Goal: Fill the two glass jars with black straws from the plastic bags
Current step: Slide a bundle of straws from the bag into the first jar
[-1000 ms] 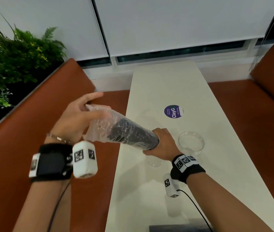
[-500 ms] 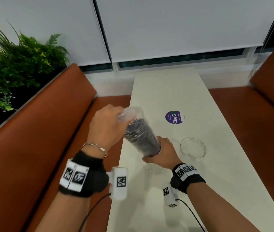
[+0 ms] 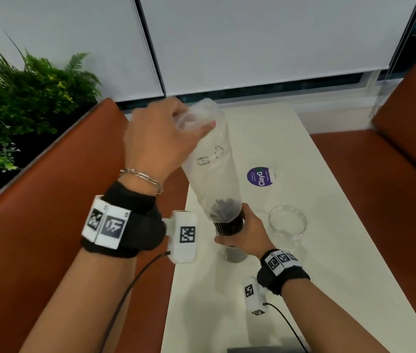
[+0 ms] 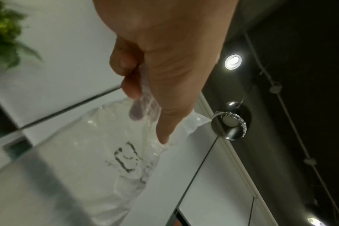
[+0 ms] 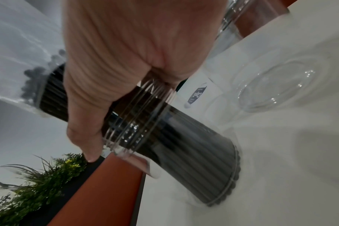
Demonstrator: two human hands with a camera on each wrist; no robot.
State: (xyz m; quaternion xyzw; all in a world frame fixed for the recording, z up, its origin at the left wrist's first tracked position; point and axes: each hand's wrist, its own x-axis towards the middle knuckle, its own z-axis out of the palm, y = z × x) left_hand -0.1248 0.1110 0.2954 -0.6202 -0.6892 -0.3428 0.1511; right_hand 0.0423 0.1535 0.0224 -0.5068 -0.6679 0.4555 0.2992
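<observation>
A bundle of black straws [image 3: 228, 223] stands upright in a glass jar [image 3: 234, 254] near the white table's [image 3: 329, 289] left edge. My right hand [image 3: 240, 234] grips the bundle just above the jar's mouth. In the right wrist view the straws [image 5: 195, 154] reach the jar's [image 5: 137, 134] bottom. A clear plastic bag [image 3: 210, 171] still covers the straw tops and stretches upward. My left hand [image 3: 176, 128] pinches its upper end; the left wrist view shows the bag [image 4: 99, 152] hanging from my fingers [image 4: 130, 90]. A second glass jar [image 3: 287, 222] stands empty to the right.
Orange benches [image 3: 49, 225] flank the table on both sides. A green plant [image 3: 23, 103] grows behind the left bench. A purple round sticker [image 3: 260, 176] lies on the table beyond the jars. A dark object [image 3: 252, 349] shows at the table's near edge.
The bag of straws swung from lying tilted to upright over the jar. My left hand then rose, drawing the bag up off the straws, which now sit down in the jar.
</observation>
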